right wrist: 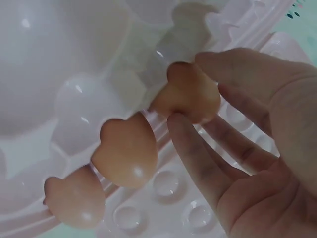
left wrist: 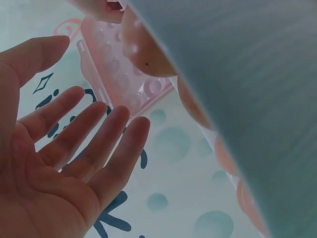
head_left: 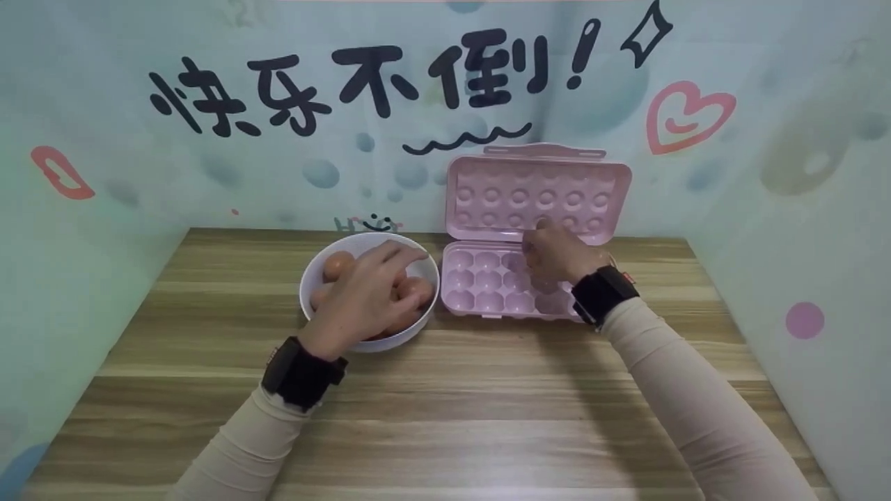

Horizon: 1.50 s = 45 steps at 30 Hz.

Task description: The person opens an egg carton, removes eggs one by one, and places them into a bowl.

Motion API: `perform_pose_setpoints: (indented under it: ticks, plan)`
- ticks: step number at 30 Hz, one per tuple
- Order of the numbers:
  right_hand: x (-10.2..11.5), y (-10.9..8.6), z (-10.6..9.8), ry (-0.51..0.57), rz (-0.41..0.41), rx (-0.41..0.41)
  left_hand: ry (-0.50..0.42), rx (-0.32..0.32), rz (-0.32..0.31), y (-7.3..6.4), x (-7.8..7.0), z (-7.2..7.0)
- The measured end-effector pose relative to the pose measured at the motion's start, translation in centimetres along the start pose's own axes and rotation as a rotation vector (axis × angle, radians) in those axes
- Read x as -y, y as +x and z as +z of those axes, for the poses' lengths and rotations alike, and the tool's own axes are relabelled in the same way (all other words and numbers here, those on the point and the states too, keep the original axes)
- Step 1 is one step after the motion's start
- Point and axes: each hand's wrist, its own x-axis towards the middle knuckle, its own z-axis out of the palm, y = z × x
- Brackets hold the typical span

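Observation:
A white bowl [head_left: 306, 305] holds several brown eggs [head_left: 338, 266]. Above it hovers my left hand [head_left: 362, 296], its fingers loosely extended and nothing in its grasp; the left wrist view shows the bare palm [left wrist: 59, 178]. To the right of the bowl, a pink egg carton [head_left: 489, 281] lies with its lid [head_left: 480, 174] raised. My right hand [head_left: 560, 254] is over the carton's back row. Between thumb and fingers it pinches a brown egg [right wrist: 195, 96] at a cup, as the right wrist view shows. Two more eggs [right wrist: 131, 153] sit beside that one in the row.
Bowl and carton stand near the back of a wood-grain table [head_left: 445, 417]. A printed backdrop [head_left: 264, 188] rises right behind them, and the raised lid stands close to it. Side walls of the same print flank the table.

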Motion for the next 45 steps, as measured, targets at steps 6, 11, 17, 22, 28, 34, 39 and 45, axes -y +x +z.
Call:
perform_pose_setpoints:
  ticks: [6, 11, 17, 22, 28, 34, 39, 45]
  plan:
    - [-0.2, 0.3, 0.3, -0.007, 0.012, -0.001, -0.014, -0.004, 0.001, 0.0, 0.0, 0.3]
    - [-0.3, 0.4, 0.4, -0.019, -0.009, 0.018, -0.028, -0.022, 0.006, -0.2, 0.1, 0.5]
    - [-0.5, 0.5, 0.5, -0.018, -0.069, -0.027, -0.032, -0.024, 0.003, -0.3, 0.2, 0.6]
    - [-0.8, 0.4, 0.5, -0.046, -0.121, -0.065, -0.046, -0.013, 0.002, -0.4, 0.3, 0.6]
    - [-0.7, 0.1, -0.2, -0.014, -0.097, -0.068, -0.046, -0.006, -0.010, -0.4, 0.4, 0.6]
    - [0.1, -0.8, -1.4, 0.036, -0.162, -0.191, -0.046, -0.028, -0.004, -0.3, 0.3, 0.6]
    - [1.3, -2.0, -2.2, 0.109, -0.208, -0.328, -0.047, -0.050, 0.014, -0.2, 0.2, 0.7]
    - [3.2, -3.8, -2.8, 0.272, -0.173, -0.365, -0.040, -0.055, 0.006, 0.0, -0.1, 0.8]
